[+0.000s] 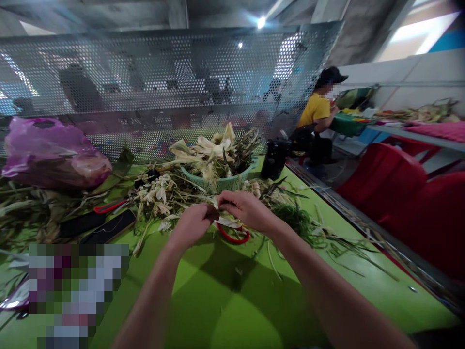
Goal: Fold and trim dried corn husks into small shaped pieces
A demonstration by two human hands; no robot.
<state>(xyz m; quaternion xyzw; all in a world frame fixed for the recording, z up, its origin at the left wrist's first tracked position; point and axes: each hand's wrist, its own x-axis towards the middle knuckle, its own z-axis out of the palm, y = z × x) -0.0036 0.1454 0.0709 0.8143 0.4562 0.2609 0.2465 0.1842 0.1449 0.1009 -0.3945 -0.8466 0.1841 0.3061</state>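
Note:
My left hand [194,223] and my right hand [249,208] meet over the green table, their fingertips pinched close together. Whatever lies between the fingers is too small and hidden to make out. Right beneath them are scissors with a red handle [234,235], partly covered by a pale strip of plant. Just beyond the hands stands a light green plastic basket [232,183] heaped with dry husks [214,150]. Loose pale dried plant pieces [160,194] lie to the left of the hands, and a bunch of thin green strands [296,218] lies to the right.
At the left are a purple plastic bag [54,155], a dark phone [109,227] and another red-handled tool [109,207]. A black bottle-like container [275,159] stands beside the basket. Behind rises a perforated metal screen [145,87]. A person in yellow [316,109] sits beyond red chairs [385,169].

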